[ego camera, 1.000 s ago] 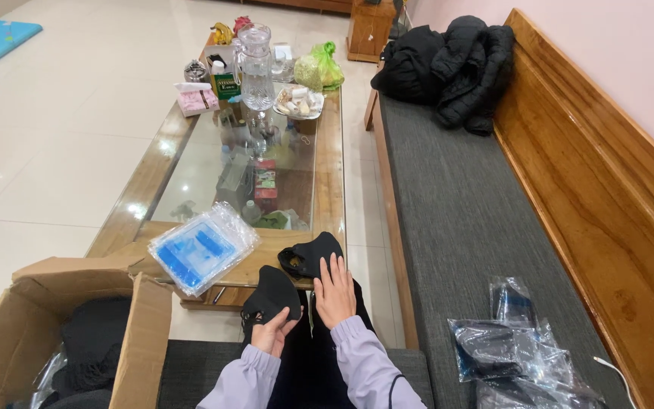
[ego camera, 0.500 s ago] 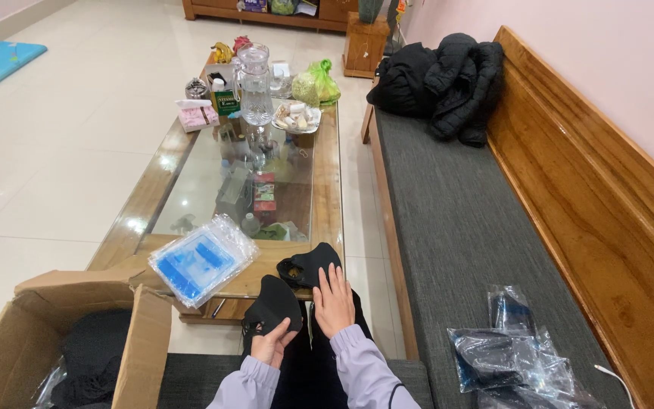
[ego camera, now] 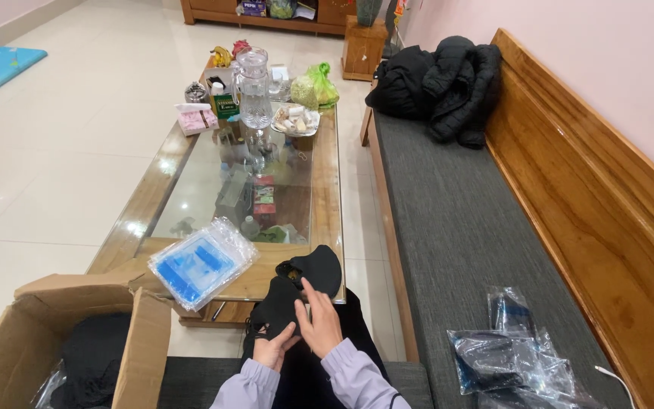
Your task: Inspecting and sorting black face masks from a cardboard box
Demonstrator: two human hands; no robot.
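On my lap lies a black fabric piece (ego camera: pixel 306 282) with two rounded lobes. My left hand (ego camera: pixel 272 350) grips its lower left edge. Flat on top of it, fingers apart, my right hand (ego camera: pixel 318 322) presses on the middle. Just beyond the piece is the near edge of a glass-topped wooden coffee table (ego camera: pixel 327 227). A clear bag of blue and white items (ego camera: pixel 200 262) rests on the table's near left corner.
An open cardboard box (ego camera: pixel 77 341) with dark contents stands at my left. Clear plastic bags with dark items (ego camera: pixel 512 360) lie on the grey bench seat (ego camera: pixel 456 227) at my right. A glass jug (ego camera: pixel 253 89), snacks and a black jacket (ego camera: pixel 440 79) sit farther away.
My hands have stayed on the black fabric piece with small shifts of the fingers. The camera has tilted slightly, so the table sits a little lower in view.
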